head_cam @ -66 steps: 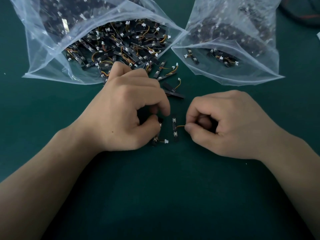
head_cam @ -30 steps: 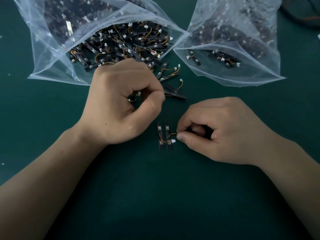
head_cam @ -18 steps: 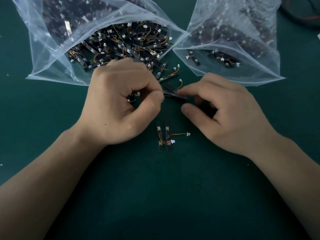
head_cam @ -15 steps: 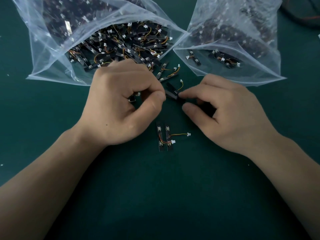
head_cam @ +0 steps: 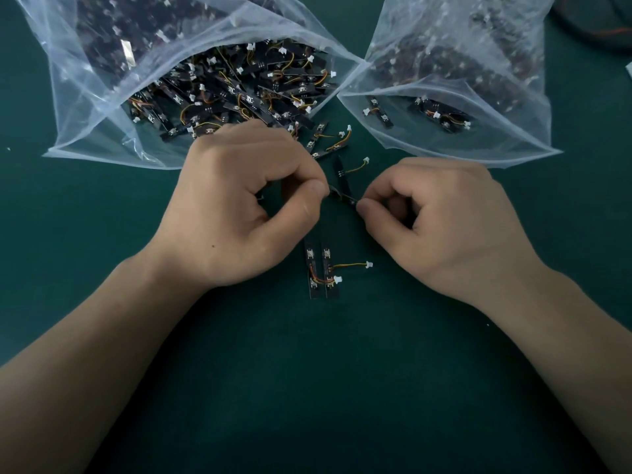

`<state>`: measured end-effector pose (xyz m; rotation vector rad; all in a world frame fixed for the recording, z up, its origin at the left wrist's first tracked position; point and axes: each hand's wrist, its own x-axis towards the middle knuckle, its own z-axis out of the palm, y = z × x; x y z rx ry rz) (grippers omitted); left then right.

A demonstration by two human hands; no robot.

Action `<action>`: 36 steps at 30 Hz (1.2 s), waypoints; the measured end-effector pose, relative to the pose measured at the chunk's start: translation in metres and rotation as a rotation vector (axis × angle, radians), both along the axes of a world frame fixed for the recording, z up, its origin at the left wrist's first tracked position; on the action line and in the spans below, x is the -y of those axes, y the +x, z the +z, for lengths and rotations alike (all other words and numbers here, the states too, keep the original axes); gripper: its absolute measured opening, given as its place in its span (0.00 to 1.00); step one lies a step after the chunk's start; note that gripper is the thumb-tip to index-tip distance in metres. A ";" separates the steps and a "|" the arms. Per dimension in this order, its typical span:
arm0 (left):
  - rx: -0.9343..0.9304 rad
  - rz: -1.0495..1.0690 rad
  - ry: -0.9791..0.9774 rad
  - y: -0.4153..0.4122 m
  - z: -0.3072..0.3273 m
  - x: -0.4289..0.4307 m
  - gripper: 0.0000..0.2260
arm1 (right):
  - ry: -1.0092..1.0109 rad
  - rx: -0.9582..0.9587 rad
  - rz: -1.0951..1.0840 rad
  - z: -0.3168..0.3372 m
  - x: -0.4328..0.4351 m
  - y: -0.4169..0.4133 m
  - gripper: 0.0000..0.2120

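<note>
I see my left hand (head_cam: 239,206) and right hand (head_cam: 444,220) each pinching one end of a small black strip (head_cam: 343,196), fingers curled. It sits between the paired strips (head_cam: 321,271) lying on the green bench (head_cam: 307,388) and the open bag (head_cam: 102,131).

Nothing legible anywhere. The black circuit strip (head_cam: 346,197) just above centre bears no readable print. On the pair of strips (head_cam: 325,268) below it, toward 6 o'clock, there are only tiny pale marks, too small to make out. The clear bag (head_cam: 85,107) at 11 o'clock and the second bag (head_cam: 513,138) at 1 o'clock show no label.
</note>
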<state>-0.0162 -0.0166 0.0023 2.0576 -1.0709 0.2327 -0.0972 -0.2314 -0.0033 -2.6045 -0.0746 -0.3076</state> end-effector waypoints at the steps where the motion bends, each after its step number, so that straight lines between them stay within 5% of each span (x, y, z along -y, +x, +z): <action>1: 0.000 0.011 -0.006 0.000 0.000 -0.001 0.06 | 0.018 0.002 -0.009 -0.001 0.000 0.000 0.08; 9: -0.009 0.023 0.016 0.004 -0.003 -0.002 0.07 | 0.304 0.068 0.112 0.003 -0.003 -0.006 0.07; 21: -0.328 -0.064 -0.202 0.014 0.007 -0.025 0.06 | 0.242 -0.048 0.263 0.004 0.002 -0.007 0.16; 25: -0.465 -0.125 -0.080 0.008 0.009 -0.038 0.07 | 0.262 -0.050 0.258 0.006 0.002 -0.009 0.13; 32: -0.449 -0.133 0.108 0.009 0.008 -0.039 0.06 | -0.068 -0.110 0.395 0.005 -0.003 -0.012 0.35; 36: -0.304 -0.101 0.171 0.004 0.010 -0.034 0.05 | -0.107 -0.088 0.383 0.004 -0.013 -0.013 0.33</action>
